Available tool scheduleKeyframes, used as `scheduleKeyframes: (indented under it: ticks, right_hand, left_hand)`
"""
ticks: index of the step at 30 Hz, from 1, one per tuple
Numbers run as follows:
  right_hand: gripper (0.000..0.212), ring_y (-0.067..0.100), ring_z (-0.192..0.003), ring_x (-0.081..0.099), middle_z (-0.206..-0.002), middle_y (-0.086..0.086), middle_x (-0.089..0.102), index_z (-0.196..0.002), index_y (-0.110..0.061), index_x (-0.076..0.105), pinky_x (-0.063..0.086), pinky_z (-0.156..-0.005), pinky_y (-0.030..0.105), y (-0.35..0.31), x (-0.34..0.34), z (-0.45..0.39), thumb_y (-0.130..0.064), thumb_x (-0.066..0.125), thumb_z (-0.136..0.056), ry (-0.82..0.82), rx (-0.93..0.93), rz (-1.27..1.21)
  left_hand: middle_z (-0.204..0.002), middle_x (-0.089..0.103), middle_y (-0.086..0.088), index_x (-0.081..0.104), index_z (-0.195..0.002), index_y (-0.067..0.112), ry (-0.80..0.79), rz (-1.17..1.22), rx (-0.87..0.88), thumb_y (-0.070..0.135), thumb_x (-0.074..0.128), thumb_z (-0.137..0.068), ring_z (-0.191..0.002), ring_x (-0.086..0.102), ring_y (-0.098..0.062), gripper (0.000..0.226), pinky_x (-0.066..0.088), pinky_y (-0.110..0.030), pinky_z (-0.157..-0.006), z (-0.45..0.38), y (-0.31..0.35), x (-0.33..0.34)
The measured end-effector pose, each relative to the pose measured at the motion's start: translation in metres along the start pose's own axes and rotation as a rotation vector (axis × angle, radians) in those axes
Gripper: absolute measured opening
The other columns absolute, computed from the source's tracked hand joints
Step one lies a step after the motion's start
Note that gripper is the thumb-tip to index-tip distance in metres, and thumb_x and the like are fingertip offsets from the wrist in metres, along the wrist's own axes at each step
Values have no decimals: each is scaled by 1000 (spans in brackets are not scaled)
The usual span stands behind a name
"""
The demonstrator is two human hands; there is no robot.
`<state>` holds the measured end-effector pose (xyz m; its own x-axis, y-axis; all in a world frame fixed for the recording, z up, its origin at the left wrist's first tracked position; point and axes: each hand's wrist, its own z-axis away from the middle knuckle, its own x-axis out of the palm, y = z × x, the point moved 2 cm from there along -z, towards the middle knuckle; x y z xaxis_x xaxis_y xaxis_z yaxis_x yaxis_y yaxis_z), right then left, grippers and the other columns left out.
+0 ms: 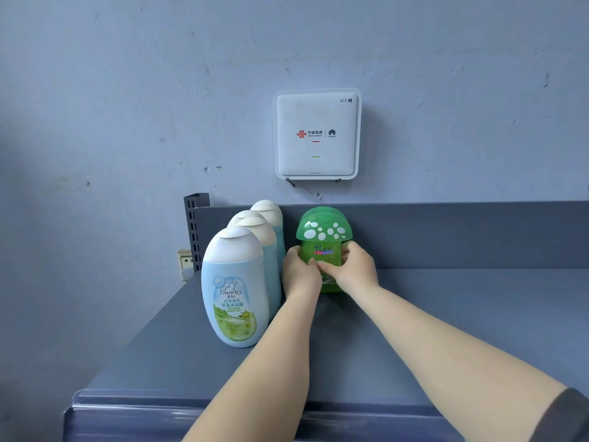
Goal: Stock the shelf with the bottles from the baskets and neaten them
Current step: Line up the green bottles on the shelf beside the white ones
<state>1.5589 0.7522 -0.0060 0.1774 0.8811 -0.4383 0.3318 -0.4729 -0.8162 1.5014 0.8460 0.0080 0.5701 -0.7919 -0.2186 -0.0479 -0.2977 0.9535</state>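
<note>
A green bottle (323, 247) with a white-spotted mushroom cap stands upright at the back of the grey shelf (462, 314). My left hand (299, 274) grips its left side and my right hand (352, 269) grips its right side, fingers curled round the body. Another green cap shows just behind it. To the left runs a front-to-back row of several pale blue bottles (234, 291) with cream caps, all upright. The baskets are out of view.
A white router box (317, 135) hangs on the blue-grey wall above the shelf's back panel (446, 234). A perforated upright post (192, 228) and a wall socket (185, 260) sit at the shelf's left rear corner. The shelf's front lip (127, 406) runs along the bottom.
</note>
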Motion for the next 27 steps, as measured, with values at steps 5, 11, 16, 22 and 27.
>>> scheduleKeyframes:
  ticks: [5,11,16,22,27]
  right_hand:
    - [45,19,-98,63,-105,1,67,-105,-13,60,51,-82,31,-3,2,1,-29,81,-69,-4,-30,-5]
    - [41,18,-98,62,-107,1,67,-106,-13,60,46,-78,24,-4,0,5,-25,80,-72,-3,-51,11]
    - [41,18,-95,63,-105,3,68,-106,-11,61,46,-77,24,-6,-3,6,-28,80,-73,-17,-63,30]
    - [48,21,-106,61,-115,6,66,-115,-8,59,48,-91,33,-7,-8,5,-27,78,-75,-55,-51,94]
    - [45,25,-108,58,-115,10,63,-115,-4,56,47,-93,36,-22,-37,9,-23,74,-78,-85,-27,200]
  left_hand:
    - [-117,57,-5,48,-127,9,10,-4,14,3,42,-95,-92,45,-12,34,34,-18,-76,-1,1,1]
    - [-107,58,-6,52,-110,14,7,4,12,0,42,-92,-85,49,-15,25,38,-21,-70,-3,0,0]
    - [-116,59,-10,52,-115,6,0,-18,13,1,44,-92,-96,54,-20,25,38,-24,-75,-3,-2,-1]
    - [-143,39,-13,31,-140,3,-27,-128,32,8,44,-95,-132,38,-26,46,32,-32,-105,0,0,0]
    - [-130,49,-15,41,-126,-1,5,-132,166,11,46,-95,-121,48,-31,34,39,-35,-97,14,14,-9]
